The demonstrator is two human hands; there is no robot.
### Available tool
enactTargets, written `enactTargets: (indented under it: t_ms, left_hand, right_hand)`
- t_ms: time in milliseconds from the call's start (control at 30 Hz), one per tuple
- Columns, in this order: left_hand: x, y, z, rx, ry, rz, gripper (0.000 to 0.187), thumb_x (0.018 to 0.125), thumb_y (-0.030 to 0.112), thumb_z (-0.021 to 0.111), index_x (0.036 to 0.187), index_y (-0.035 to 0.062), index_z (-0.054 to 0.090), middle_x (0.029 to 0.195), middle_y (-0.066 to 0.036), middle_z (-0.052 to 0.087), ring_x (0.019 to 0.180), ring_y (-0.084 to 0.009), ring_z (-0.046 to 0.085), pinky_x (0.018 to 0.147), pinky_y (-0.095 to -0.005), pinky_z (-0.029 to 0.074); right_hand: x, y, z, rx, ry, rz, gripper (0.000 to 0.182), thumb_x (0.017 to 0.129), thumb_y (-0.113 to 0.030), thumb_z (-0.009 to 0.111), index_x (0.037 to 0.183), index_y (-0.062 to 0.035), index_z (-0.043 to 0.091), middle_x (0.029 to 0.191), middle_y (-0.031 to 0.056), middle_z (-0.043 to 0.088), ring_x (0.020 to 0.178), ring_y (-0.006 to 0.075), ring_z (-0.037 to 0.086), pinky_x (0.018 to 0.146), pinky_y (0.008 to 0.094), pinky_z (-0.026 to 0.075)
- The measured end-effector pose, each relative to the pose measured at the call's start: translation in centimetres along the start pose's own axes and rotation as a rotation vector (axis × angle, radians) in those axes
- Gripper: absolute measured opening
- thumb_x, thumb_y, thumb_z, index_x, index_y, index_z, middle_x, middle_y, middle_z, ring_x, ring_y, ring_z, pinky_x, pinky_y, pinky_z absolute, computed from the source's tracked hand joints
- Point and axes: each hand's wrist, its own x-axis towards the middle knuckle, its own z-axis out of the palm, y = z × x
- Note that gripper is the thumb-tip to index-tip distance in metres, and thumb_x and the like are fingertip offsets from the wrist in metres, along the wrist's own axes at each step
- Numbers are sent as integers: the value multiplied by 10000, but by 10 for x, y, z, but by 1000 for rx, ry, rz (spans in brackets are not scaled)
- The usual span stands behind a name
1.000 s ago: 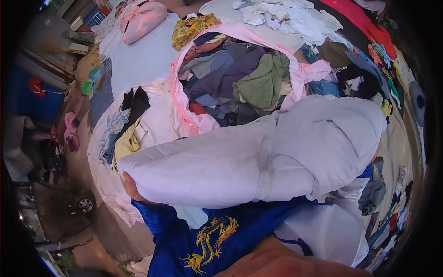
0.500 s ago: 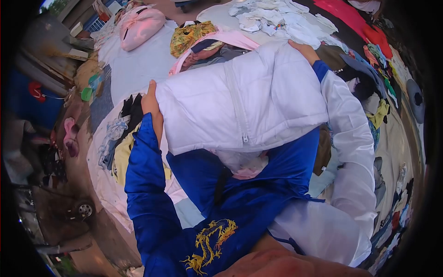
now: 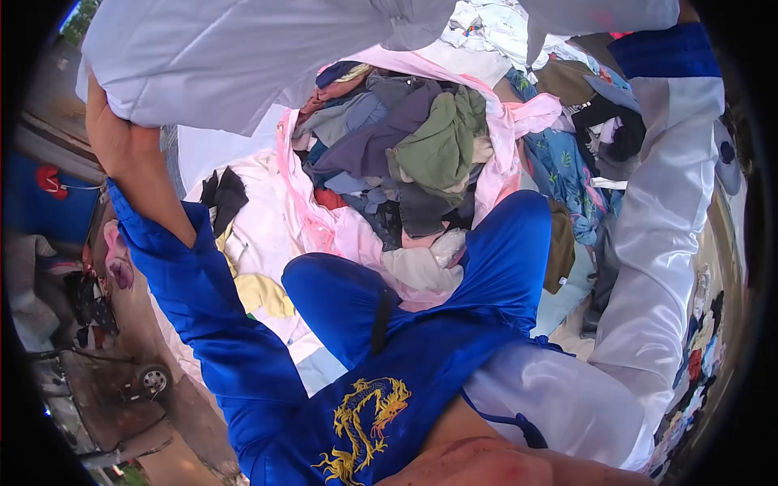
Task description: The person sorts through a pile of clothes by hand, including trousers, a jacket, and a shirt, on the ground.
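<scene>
A white padded garment (image 3: 243, 57) is raised across the top of the view, with its upper part out of frame. At its left edge my left hand (image 3: 105, 109) holds it, the fingers hidden behind the cloth. My right hand (image 3: 688, 12), only a sliver of which shows at the top edge, is at the garment's right end. Below the garment, a pink-edged cloth bundle (image 3: 506, 130) lies open around a heap of clothes. A green garment (image 3: 438, 146) tops the heap, just beyond my blue-clad knees.
White clothes (image 3: 490, 24) lie at the back, and blue patterned cloth (image 3: 559, 166) is to the right of the bundle. A yellow cloth (image 3: 263, 296) lies near my left knee. At the far left stands a cart with a wheel (image 3: 154, 381).
Both hands have moved up and outward, lifting the white padded garment from over my lap to the top of the view. The heap of clothes beneath is now uncovered.
</scene>
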Motion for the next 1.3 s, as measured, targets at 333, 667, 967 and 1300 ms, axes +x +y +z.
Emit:
enactTargets:
  t_ms: [333, 667, 967, 1300]
  left_hand:
    - [-174, -330, -266, 711, -41, -996, 420, 867, 155, 647, 1213, -72, 576, 1099, -172, 675, 968, -302, 667, 862, -416, 534]
    - [-270, -401, -278, 2188, -506, -960, 523, 731, 288, 756, 1156, 16, 620, 1137, -208, 644, 1043, -388, 613, 912, -451, 501]
    - [-199, -502, -288, 1496, -514, -245, 582, 760, 344, 738, 1206, 0, 590, 1289, -252, 563, 1211, -367, 537, 1015, -418, 434]
    - [-160, -511, -226, 1412, -447, -589, 495, 832, 405, 681, 1176, 51, 641, 952, -238, 694, 875, -368, 687, 790, -449, 529]
  right_hand:
    - [-249, 359, -32, -318, 274, 956, 653, 743, -279, 780, 1237, 93, 569, 1141, 211, 659, 1011, 268, 656, 847, 373, 537]
    - [-349, 495, -1, -1529, 50, 1372, 445, 799, -262, 659, 1181, -36, 622, 1071, 168, 655, 1115, 288, 619, 942, 375, 490]
    - [-279, 559, -38, -1279, 205, 1076, 547, 780, -334, 700, 1195, 2, 584, 1063, 193, 665, 1107, 314, 620, 909, 424, 505]
    - [-261, 587, -41, -433, 184, 1253, 347, 809, -318, 761, 959, -13, 696, 608, 37, 568, 466, 124, 544, 455, 280, 474]
